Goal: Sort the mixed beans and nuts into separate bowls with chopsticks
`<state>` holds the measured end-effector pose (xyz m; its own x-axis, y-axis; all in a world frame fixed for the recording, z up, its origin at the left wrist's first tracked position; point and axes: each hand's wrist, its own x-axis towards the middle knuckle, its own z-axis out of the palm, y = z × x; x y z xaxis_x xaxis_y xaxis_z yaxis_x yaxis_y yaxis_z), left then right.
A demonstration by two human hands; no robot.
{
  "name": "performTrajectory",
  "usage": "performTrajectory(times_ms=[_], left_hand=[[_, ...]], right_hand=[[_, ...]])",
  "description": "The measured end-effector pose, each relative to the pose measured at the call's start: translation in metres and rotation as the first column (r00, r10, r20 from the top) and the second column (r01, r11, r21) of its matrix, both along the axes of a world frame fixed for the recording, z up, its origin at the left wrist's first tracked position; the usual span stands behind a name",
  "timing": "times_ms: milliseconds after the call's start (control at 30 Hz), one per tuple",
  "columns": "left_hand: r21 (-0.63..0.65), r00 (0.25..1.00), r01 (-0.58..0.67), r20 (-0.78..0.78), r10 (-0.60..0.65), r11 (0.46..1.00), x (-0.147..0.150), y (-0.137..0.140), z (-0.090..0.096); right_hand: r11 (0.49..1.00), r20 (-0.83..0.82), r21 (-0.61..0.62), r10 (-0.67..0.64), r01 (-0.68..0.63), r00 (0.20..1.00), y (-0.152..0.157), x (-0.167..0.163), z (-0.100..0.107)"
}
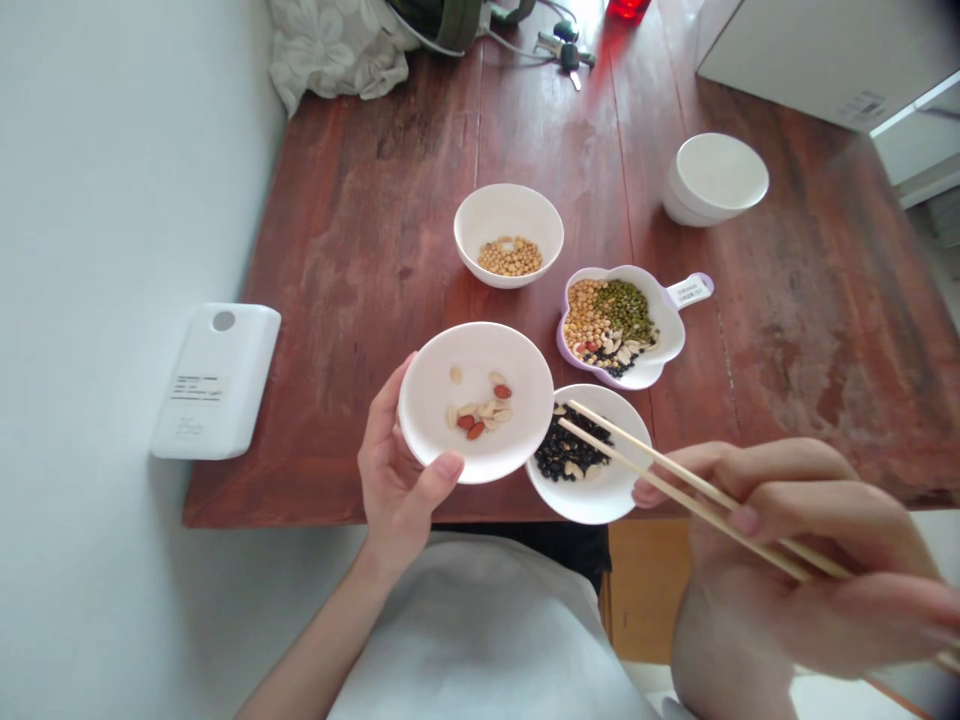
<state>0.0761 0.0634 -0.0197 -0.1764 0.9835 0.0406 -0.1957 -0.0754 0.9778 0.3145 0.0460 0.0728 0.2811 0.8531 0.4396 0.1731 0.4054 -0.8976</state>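
Observation:
My left hand (pixel 397 465) grips a white bowl (pixel 431 440) by its left and near rim, thumb on the edge. A few pale seeds and several red-brown peanuts (pixel 475 430) lie inside it. In my right hand (pixel 817 540) is a pair of wooden chopsticks (pixel 660 475), tips slightly apart over a second white bowl (pixel 626 495). That bowl contains black beans (pixel 574 445) with some pale seeds among them. I see nothing pinched between the tips. Just beyond, a flower-shaped dish (pixel 660 345) with a handle carries yellow beans, green beans and mixed seeds.
A white bowl of yellow beans (pixel 510 258) stands behind the held bowl. Another white bowl (pixel 716 180) sits at the back right, near a large white box (pixel 817 60). Keys (pixel 566 50) and floral cloth (pixel 330 45) lie at the back. A white device (pixel 217 380) is at left.

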Motion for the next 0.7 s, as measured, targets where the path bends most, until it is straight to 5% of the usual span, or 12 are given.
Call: performTrajectory(times_ms=[267,467,700], left_hand=[[0.026,1.000,-0.020,0.016,0.019,0.999,0.000,0.000,-0.003],[0.030,1.000,-0.014,0.006,0.014,0.999,-0.002,0.000,-0.005],[0.039,0.999,-0.023,0.029,0.022,0.999,0.000,0.001,-0.003]], right_hand=[[0.984,0.388,-0.035,0.173,-0.174,0.905,0.005,0.031,-0.029],[0.954,0.453,-0.106,0.299,-0.282,0.840,0.011,0.029,-0.034],[0.955,0.523,-0.032,0.268,-0.295,0.809,0.011,0.030,-0.040]])
